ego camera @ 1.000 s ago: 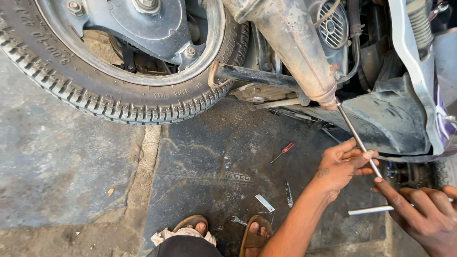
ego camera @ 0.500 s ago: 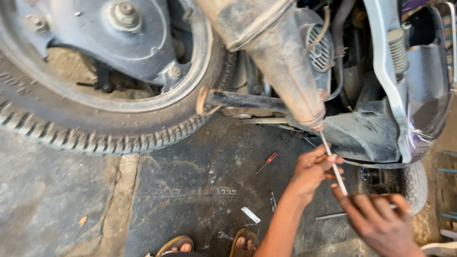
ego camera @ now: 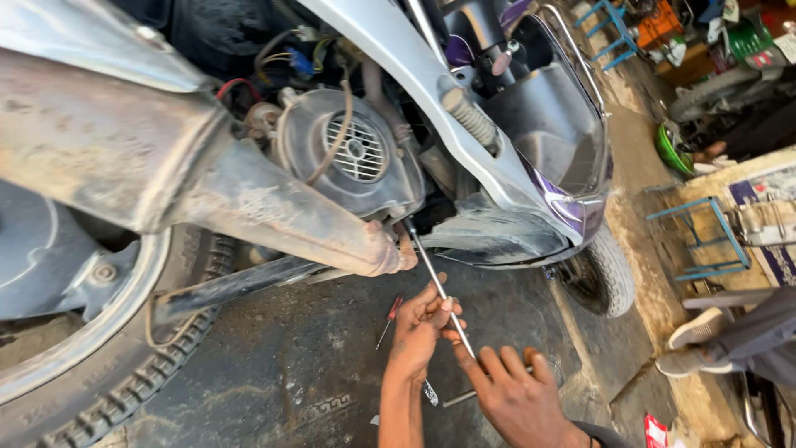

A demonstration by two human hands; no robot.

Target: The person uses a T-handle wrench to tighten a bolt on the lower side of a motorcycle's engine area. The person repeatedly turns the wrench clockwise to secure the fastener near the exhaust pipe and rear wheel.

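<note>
A long thin metal tool rod (ego camera: 431, 274) runs from under the scooter's engine, beside the rusty exhaust pipe (ego camera: 274, 211), down to my hands. My left hand (ego camera: 419, 332) pinches the rod about halfway along. My right hand (ego camera: 514, 398) is lower and to the right, closed over the rod's bottom end, where a short metal cross bar (ego camera: 458, 399) sticks out beneath it. The rod's top end is hidden behind the tip of the exhaust. The round fan cover (ego camera: 356, 149) of the engine sits just above.
The rear tyre (ego camera: 124, 373) fills the lower left and the front wheel (ego camera: 609, 278) stands right of the hands. A red-handled screwdriver (ego camera: 390, 314) lies on the oily ground. Another person's shoes (ego camera: 692, 332), a blue metal frame (ego camera: 705, 241) and a green helmet (ego camera: 673, 149) are at the right.
The view has swung from the rear wheel toward the engine and front of the scooter and come closer. Both hands stay on the rod, its top still under the engine.
</note>
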